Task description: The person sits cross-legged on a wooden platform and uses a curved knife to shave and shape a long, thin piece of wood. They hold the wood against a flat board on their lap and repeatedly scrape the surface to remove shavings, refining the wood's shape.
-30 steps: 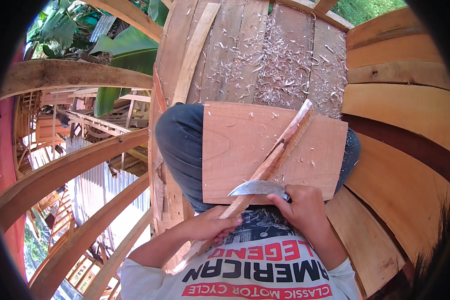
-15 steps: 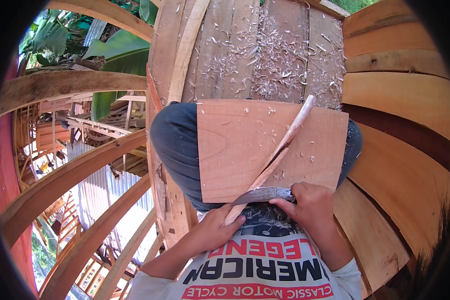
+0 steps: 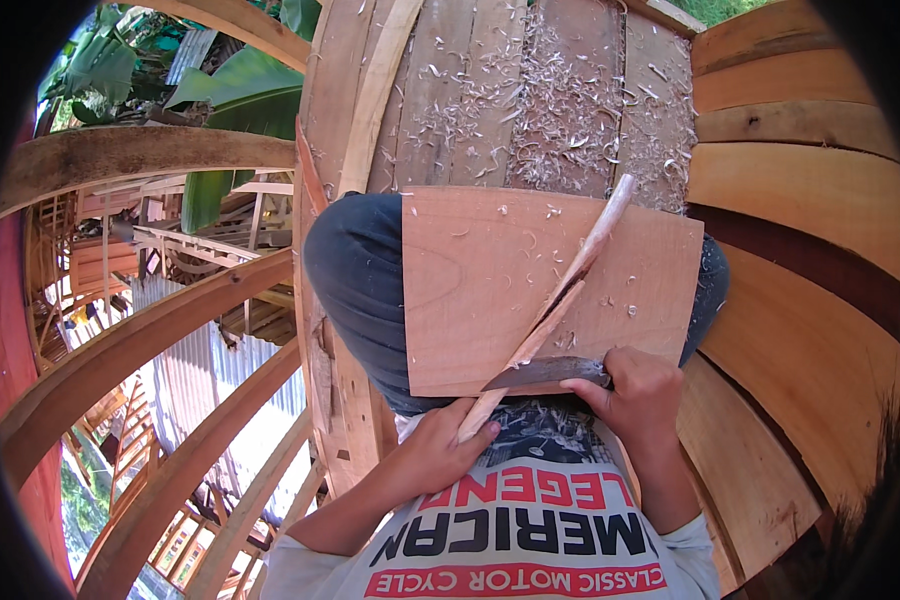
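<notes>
A long whittled stick (image 3: 595, 240) slants across a thin wooden board (image 3: 460, 290) that rests on my lap. Near its middle the stick has a dark split, with a sliver standing off it. My left hand (image 3: 435, 445) is closed around the stick's near end, just off the board's near edge. In my right hand (image 3: 642, 388) is a knife, gripped with the thumb along it. The dark, broad knife blade (image 3: 545, 373) points left, and its tip end lies against the stick a little ahead of my left hand. A few curled shavings lie on the board.
Wood shavings (image 3: 570, 130) are scattered over the plank floor (image 3: 420, 130) ahead. Wide wooden boards (image 3: 800, 190) form a wall at my right. Curved wooden rails (image 3: 150, 350) run along the left, with corrugated metal sheet (image 3: 185, 375) and banana leaves (image 3: 255, 100) beyond.
The knife has moved forward along the stick, away from my left hand, and its blade has turned flatter. My right hand has shifted slightly up and right. The left keeps its hold.
</notes>
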{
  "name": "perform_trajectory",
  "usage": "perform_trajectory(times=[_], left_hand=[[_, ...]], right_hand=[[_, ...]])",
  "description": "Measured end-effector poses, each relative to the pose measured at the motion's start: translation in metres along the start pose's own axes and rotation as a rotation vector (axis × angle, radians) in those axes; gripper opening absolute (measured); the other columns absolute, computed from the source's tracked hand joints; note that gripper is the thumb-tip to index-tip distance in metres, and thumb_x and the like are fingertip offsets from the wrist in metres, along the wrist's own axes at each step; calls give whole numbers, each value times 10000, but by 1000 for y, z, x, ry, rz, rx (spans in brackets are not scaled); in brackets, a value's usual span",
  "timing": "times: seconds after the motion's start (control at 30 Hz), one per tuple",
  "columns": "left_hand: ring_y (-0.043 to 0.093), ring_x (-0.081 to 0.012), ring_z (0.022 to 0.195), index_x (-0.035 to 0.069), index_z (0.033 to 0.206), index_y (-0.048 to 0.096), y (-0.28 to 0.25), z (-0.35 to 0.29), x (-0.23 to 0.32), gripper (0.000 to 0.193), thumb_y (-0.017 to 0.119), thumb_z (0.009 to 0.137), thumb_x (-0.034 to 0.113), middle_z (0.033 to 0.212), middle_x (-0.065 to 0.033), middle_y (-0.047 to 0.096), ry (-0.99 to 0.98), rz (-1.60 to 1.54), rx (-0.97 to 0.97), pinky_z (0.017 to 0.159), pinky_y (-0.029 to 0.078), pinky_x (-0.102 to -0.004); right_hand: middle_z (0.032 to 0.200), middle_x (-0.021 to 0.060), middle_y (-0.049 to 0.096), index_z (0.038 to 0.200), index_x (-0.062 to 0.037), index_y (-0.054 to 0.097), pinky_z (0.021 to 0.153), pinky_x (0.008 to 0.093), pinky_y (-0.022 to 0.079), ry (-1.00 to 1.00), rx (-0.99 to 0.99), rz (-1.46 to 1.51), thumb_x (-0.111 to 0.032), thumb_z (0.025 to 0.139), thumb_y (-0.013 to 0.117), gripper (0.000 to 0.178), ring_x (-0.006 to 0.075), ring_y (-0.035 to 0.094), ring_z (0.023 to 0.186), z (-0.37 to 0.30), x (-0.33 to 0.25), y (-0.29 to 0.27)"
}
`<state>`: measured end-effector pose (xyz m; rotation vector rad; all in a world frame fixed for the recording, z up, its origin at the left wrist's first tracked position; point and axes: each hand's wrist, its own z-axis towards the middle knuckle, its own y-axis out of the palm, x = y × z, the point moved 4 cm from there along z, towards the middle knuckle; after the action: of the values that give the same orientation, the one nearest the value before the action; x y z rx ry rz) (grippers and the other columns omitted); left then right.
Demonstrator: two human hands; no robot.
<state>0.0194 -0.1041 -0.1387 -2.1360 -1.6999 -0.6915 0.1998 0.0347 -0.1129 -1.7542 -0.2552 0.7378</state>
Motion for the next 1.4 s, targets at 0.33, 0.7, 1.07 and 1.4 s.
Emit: perform_trajectory(times=[0.33, 0.7, 1.07, 1.4], left_hand=[[638, -380, 770, -47, 1000, 532, 4, 0, -10, 392, 579, 901, 329, 810, -262, 631, -17, 39, -13, 698, 473, -413], [624, -418, 802, -51, 1036, 508, 10, -2, -7, 415, 587, 886, 328, 850, -288, 619, 20, 102, 72, 715, 476, -427], [622, -442, 818, -27, 1034, 485, 12, 3, -9, 399, 608, 870, 315, 855, -283, 623, 77, 140, 118, 703, 481, -442], [624, -451, 845, -22, 1153, 463, 13, 2, -5, 461, 606, 870, 314, 923, -282, 637, 74, 200, 155, 740, 493, -446]], right_hand=[[546, 168, 509, 635, 8, 552, 467, 377, 394, 283, 62, 215, -385, 781, 706, 446, 352, 540, 494, -5, 47, -31], [561, 157, 524, 639, -4, 567, 480, 364, 418, 335, 142, 67, -404, 799, 696, 450, 326, 574, 531, 3, 40, -3], [540, 125, 551, 586, -31, 559, 447, 348, 440, 38, -193, 355, -438, 727, 737, 466, 283, 565, 458, -16, -9, 0], [522, 74, 535, 557, -73, 531, 437, 321, 432, 63, -134, 164, -509, 681, 736, 497, 241, 551, 439, -18, -12, 5]])
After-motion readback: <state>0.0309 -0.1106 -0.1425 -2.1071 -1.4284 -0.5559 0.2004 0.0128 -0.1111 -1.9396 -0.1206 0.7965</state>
